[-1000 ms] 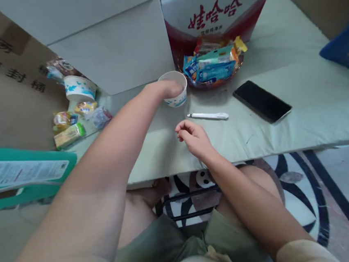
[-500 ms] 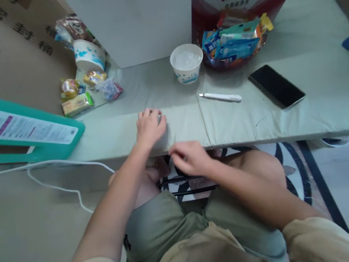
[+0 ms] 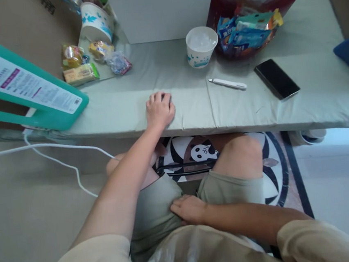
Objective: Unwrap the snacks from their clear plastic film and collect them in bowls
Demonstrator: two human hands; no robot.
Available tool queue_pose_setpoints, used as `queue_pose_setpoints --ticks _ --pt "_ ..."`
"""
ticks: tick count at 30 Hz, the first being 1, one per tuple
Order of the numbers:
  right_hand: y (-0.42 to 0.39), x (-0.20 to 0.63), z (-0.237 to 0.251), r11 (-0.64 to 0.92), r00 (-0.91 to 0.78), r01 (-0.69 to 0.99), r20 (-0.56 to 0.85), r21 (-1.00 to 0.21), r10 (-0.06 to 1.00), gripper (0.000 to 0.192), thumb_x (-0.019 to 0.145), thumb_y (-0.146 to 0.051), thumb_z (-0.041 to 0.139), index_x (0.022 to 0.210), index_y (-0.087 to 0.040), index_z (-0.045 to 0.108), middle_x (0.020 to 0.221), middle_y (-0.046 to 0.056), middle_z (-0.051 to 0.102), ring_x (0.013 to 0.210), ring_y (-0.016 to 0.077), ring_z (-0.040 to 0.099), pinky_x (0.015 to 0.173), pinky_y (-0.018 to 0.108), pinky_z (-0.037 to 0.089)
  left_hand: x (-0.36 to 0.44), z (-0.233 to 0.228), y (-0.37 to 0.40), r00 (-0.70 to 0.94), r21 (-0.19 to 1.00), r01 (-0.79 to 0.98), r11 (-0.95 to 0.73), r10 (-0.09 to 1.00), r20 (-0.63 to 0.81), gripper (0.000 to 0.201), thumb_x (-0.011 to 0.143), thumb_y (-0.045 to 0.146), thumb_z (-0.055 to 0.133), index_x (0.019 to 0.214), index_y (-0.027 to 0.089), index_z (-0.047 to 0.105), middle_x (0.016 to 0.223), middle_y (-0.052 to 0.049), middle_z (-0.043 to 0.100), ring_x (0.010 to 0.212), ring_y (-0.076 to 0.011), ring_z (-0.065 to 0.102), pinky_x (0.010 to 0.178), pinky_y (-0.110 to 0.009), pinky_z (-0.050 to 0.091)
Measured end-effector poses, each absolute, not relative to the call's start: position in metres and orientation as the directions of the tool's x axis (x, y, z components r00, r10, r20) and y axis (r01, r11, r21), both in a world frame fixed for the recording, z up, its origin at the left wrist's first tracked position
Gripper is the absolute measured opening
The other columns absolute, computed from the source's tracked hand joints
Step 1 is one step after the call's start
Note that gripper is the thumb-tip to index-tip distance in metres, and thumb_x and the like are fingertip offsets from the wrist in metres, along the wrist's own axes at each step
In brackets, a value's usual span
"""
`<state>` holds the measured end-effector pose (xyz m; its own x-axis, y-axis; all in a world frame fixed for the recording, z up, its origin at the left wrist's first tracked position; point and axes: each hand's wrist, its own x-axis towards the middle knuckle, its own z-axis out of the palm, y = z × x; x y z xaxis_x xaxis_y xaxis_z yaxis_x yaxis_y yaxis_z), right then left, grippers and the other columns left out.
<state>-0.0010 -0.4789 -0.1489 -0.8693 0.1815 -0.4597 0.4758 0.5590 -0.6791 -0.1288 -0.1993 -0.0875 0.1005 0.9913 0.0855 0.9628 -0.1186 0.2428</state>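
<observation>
- left hand point(image 3: 159, 109) is lying palm down on the pale green table cover point(image 3: 120, 111), close to its near edge, fingers loosely spread and a little curled, gripping nothing that shows; whether anything small is sitting under the fingertips cannot be told
- table cover is lying flat over the low table with a seam or fold running just right of the hand; judging from this, a flat, even press with the whole palm is suiting the soft cover better than a fingertip pinch, and keeping back from the edge is stopping it from sliding off
- right hand point(image 3: 188, 209) is resting on the green shorts point(image 3: 157, 207) in the lap, well apart from the table, fingers relaxed and holding nothing
- paper cup point(image 3: 201, 46) is standing upright beyond the left hand, well apart, something pale inside
- white pen-like tool point(image 3: 228, 84) is lying right of the cup, black phone point(image 3: 276, 78) further right
- bowl of snack packets point(image 3: 250, 33) is sitting just beside the cup
- loose snacks point(image 3: 79, 74) and a second cup point(image 3: 95, 17) are sitting at the far left
- teal box point(image 3: 29, 95) is overhanging the left end, white cable point(image 3: 56, 159) trailing below it
- panda rug point(image 3: 201, 153) is showing under the table
</observation>
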Motion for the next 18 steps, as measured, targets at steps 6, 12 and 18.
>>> queue_pose_setpoints --ticks 6,12,18 --pt "-0.482 0.006 -0.152 0.509 -0.846 0.517 -0.502 -0.689 0.180 0.024 0.099 -0.022 0.057 0.120 -0.012 0.064 0.114 0.016 0.075 0.098 0.0284 0.075 0.077 0.036 0.056 -0.126 -0.084 -0.201 0.090 0.226 0.969 -0.102 0.994 0.063 0.041 0.097 0.028 0.046 0.135 0.023 0.063 0.145 -0.014 0.057 0.136 -0.0367 0.048 0.111 -0.053 0.044" --pt "-0.460 0.011 -0.155 0.406 -0.903 0.426 -0.409 -0.808 0.132 0.020 0.099 -0.027 0.057 0.115 -0.019 0.066 0.112 0.007 0.074 0.097 0.0177 0.069 0.077 0.025 0.049 -0.126 -0.085 -0.200 0.086 0.244 0.964 -0.103 0.993 0.079 0.040 0.096 0.027 0.047 0.132 0.023 0.064 0.142 -0.015 0.058 0.135 -0.0377 0.049 0.109 -0.054 0.044" --pt "-0.433 0.000 -0.167 0.328 -0.924 0.372 -0.379 -0.868 0.045 0.020 0.100 -0.032 0.059 0.098 -0.016 0.071 0.081 -0.003 0.069 0.076 0.0085 0.060 0.067 0.017 0.043 -0.126 -0.089 -0.200 0.081 0.255 0.962 -0.099 0.993 0.081 0.040 0.096 0.028 0.047 0.132 0.024 0.064 0.144 -0.015 0.057 0.136 -0.0380 0.047 0.110 -0.055 0.042"
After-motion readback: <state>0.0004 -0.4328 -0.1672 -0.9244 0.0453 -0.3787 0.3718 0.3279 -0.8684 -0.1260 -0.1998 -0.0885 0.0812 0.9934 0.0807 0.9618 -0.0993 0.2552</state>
